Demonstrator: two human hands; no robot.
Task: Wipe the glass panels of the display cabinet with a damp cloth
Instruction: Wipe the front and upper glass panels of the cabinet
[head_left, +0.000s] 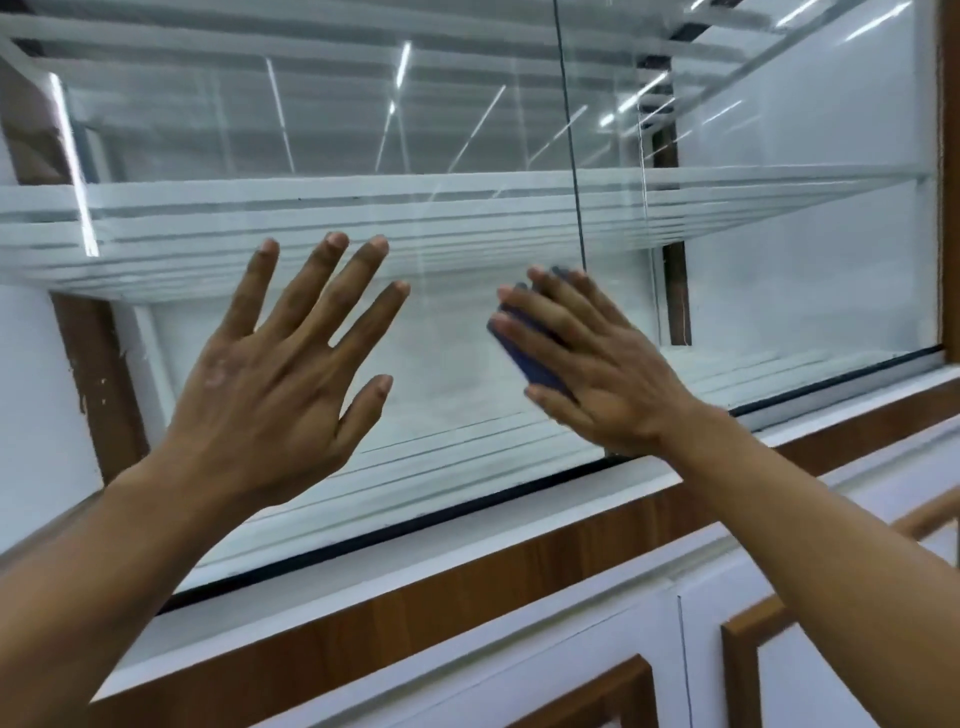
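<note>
Right hand (597, 364) flat, pressing dark blue cloth (524, 358) on smooth glass panel (467, 338); left hand (275, 384) splayed, empty.

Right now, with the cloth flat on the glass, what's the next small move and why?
Probably slide the right hand and the blue cloth under it sideways along the glass panel, toward the vertical seam. The cloth sits pressed under the flat palm low on the pane, and the left hand is spread open on the glass beside it as a brace, holding nothing.
</note>
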